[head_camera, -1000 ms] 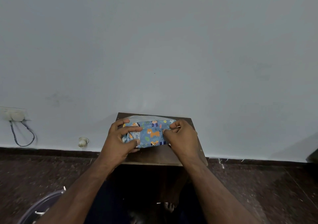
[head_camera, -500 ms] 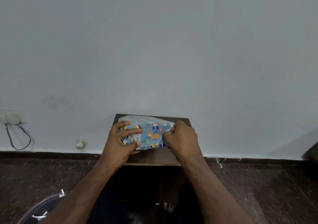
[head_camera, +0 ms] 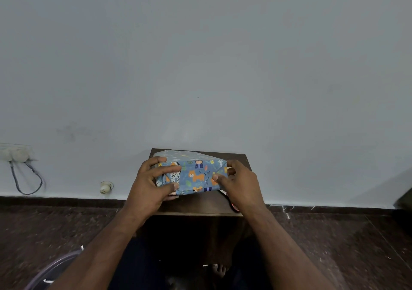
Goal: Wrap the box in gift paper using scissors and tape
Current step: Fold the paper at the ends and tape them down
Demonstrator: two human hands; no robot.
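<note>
Now the box (head_camera: pixel 193 174), covered in blue animal-print gift paper, sits on the small brown table (head_camera: pixel 200 205); the left hand (head_camera: pixel 148 187) grasps its left end, the right hand (head_camera: pixel 239 184) pinches its right end.

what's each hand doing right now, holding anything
Left hand: fingers and thumb curled round the left end of the wrapped box, gripping it.
Right hand: thumb and fingers pinch the box's right end.

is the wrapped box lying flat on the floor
No, the box sits on the small brown table, gripped by the left hand and right hand.
</note>
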